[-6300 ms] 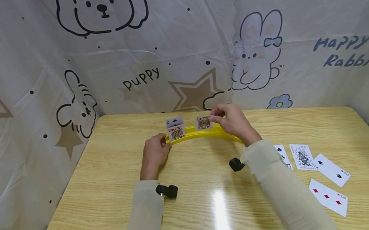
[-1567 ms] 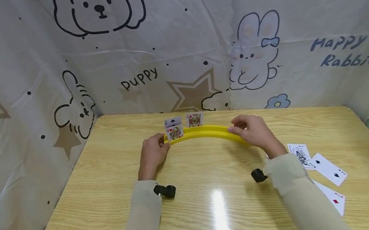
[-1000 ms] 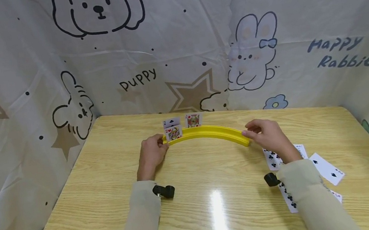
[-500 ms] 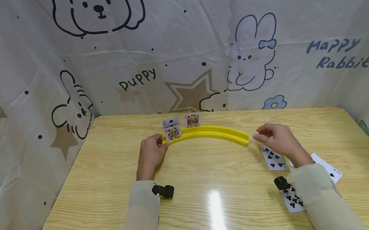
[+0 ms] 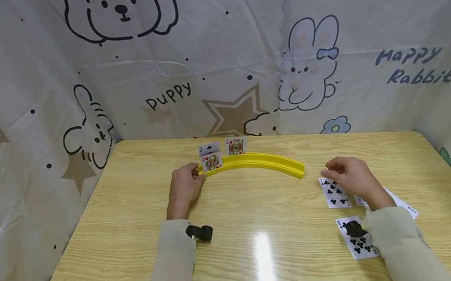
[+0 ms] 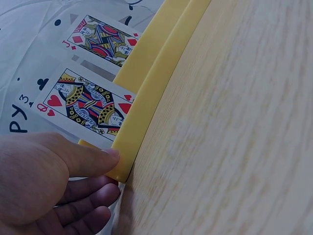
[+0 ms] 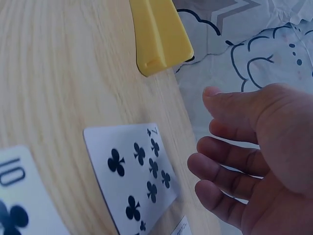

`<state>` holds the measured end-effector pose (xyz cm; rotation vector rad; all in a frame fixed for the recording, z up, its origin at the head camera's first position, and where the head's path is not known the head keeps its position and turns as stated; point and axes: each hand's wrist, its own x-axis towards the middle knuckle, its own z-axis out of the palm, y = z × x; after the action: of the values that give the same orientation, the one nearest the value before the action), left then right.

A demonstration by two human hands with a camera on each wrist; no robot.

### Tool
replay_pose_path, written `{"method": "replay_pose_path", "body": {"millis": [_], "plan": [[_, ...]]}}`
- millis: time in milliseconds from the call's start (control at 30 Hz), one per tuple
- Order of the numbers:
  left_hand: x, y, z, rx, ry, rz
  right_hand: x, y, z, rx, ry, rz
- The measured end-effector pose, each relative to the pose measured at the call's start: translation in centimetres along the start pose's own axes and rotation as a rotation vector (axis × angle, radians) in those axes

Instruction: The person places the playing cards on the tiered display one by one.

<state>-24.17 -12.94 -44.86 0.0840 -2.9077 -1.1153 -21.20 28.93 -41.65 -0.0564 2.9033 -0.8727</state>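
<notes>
A curved yellow card holder (image 5: 261, 162) stands on the table. My left hand (image 5: 185, 187) grips its left end, the thumb (image 6: 95, 162) on its front edge. A queen of hearts (image 5: 212, 162) stands upright there, in front of a three of clubs (image 5: 209, 149) that it partly hides. Farther right along the holder stands a jack of diamonds (image 5: 236, 146). My right hand (image 5: 350, 176), holding nothing, hovers just beside a face-up seven of clubs (image 7: 139, 171), its fingers loosely bent and apart from the thumb.
A ten of clubs (image 5: 351, 242) lies on the table, partly under the right wrist's black camera (image 5: 354, 228). Another card (image 5: 402, 206) shows behind the right forearm, mostly covered. A printed cloth (image 5: 217, 67) hangs along the table's back edge.
My right hand has let go of the jack of diamonds, which now stands in the holder, and has moved right and nearer, out to the loose cards. The left hand has kept its grip.
</notes>
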Motion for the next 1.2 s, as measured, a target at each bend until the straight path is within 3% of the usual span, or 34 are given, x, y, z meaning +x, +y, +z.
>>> {"method": "replay_pose_path", "body": {"millis": [467, 933, 1200], "plan": [[0.1, -0.1, 0.0, 0.006, 0.009, 0.005, -0.3, 1.5, -0.4, -0.038, -0.010, 0.018], [0.2, -0.1, 0.0, 0.004, 0.008, 0.005, 0.0, 1.7, -0.5, -0.084, -0.088, 0.080], [0.2, -0.3, 0.1, 0.017, 0.018, 0.038, -0.1, 2.0, -0.3, -0.105, -0.100, 0.084]]}}
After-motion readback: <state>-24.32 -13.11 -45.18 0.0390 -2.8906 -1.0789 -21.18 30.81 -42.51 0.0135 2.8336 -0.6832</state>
